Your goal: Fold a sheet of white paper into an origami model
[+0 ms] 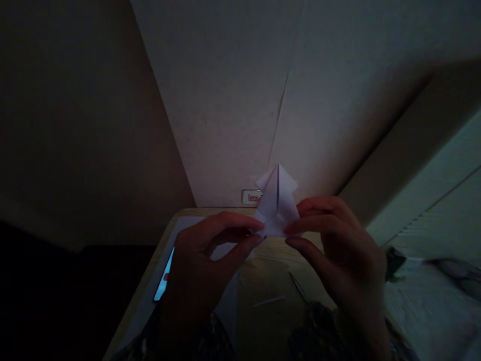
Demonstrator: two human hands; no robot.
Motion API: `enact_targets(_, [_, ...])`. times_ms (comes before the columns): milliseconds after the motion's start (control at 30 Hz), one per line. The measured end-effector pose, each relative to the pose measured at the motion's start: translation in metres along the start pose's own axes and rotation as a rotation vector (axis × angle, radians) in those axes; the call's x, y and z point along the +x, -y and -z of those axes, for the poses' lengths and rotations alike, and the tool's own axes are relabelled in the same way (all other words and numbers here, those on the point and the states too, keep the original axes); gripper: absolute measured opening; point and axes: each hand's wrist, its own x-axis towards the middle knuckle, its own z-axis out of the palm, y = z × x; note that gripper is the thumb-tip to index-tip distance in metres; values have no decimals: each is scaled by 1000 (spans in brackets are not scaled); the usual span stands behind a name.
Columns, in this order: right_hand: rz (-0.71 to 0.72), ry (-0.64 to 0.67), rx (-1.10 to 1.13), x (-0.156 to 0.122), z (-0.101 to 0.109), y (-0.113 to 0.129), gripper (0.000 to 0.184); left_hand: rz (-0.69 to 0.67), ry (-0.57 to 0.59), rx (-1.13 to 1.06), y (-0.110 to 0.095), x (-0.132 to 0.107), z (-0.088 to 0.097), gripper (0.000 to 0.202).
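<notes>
A folded piece of white paper (278, 200) is held up above the table, its pointed end upward and small flaps sticking out on both sides near the top. A crease runs down its middle. My left hand (210, 255) pinches the lower left corner between thumb and index finger. On the other side, my right hand (338, 245) grips the lower right corner with its thumb below and fingers above. Both hands are closed on the paper, and their fingertips hide its bottom corners.
Beneath my hands is a wooden table (274, 271) with white paper sheets (227, 301) on its left. A lit phone (162, 283) lies there, partly covered by my left arm. A thin white strip (269, 301) and a slim dark pointed tool (298, 287) lie nearer. Behind is a wall with a socket (251, 196).
</notes>
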Motion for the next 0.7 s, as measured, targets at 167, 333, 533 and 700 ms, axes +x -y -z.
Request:
enact_targets(167, [-48,11,79,-1,-1,-3,17,-29,-8,18,-2,-1,-2,29])
enact_targets(333, [-79,27,119,-3,1,-1,19,-70,-42,44,-4,-1,-3,26])
enact_targets(533, [-94,28,102,-2,1,3,13,-124,-3,97,0,-4,0,24])
enact_targets(700, [-99,17,73,-1,1,4,11,-154,13,130,2,-4,2,24])
